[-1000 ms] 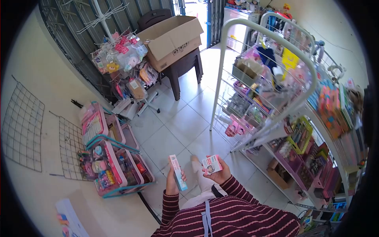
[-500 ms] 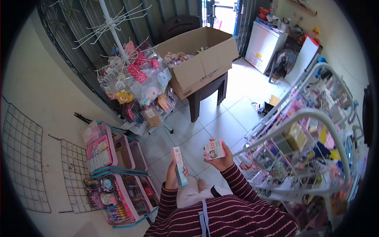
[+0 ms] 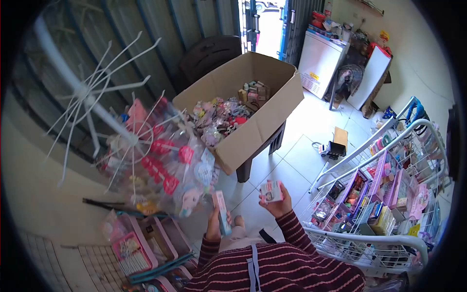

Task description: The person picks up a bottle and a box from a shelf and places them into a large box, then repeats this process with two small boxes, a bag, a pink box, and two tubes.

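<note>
Gripping the slim carton (image 3: 221, 210) in our left hand (image 3: 212, 226) and the small pink-and-white box (image 3: 272, 191) in our right hand (image 3: 280, 206), we best squeeze lightly, clear of the cardboard carton (image 3: 265, 130) ahead.

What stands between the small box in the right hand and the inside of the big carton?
Only the near wall of the cardboard carton; nothing else visible blocks the small box in the right hand. Bagged goods hang to the left.

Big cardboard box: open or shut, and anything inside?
Open and partly filled: the cardboard box's top is uncovered, showing small packaged goods inside.
</note>
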{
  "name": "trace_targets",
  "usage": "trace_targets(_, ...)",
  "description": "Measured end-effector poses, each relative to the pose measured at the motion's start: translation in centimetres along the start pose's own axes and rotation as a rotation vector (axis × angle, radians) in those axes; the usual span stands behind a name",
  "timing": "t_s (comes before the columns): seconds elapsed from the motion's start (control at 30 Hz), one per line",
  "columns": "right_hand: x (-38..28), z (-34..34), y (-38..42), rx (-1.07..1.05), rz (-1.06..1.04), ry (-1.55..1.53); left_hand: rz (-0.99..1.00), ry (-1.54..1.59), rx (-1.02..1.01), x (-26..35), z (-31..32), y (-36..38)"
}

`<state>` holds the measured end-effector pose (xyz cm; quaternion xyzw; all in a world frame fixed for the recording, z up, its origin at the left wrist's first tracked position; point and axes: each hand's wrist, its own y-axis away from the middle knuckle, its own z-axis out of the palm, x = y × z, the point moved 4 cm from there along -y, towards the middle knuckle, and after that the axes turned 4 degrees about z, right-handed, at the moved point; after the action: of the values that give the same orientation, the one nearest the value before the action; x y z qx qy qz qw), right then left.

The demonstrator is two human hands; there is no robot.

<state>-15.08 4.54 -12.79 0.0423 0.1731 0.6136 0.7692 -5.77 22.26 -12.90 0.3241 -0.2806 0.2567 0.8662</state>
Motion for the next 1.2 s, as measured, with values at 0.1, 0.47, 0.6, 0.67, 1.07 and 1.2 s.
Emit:
trace_targets(0.1,-3.6,4.1,-3.7,-0.002,-0.153,0.042,0.073,-0.065,-0.142,4.6,5.5,-6.5)
trace_targets(0.47,-15.7,3.6,-13.6,-0.190,-0.316,0.035,0.345,-0.202,-0.353,10.2,16.2,-19.1)
trace_targets(0.6,-24.8,8.9,-20.8,-0.208,-0.412,0.322,0.413,-0.253,-0.219,13.4,19.8,-26.0)
trace_targets(0.67,-29.2,12.6,-25.4,-0.140,-0.309,0.836,0.507,-0.339,0.006,14.5,20.2,-30.3)
trace_targets(1.07,-32.6,9.8,-47.5,-0.529,0.619,2.277,0.622,-0.537,0.466,18.0,14.5,-32.0)
trace_targets(1.2,-32.2,8.4,-49.7,-0.593,0.790,2.391,0.657,-0.538,0.521,18.1,15.3,-31.1)
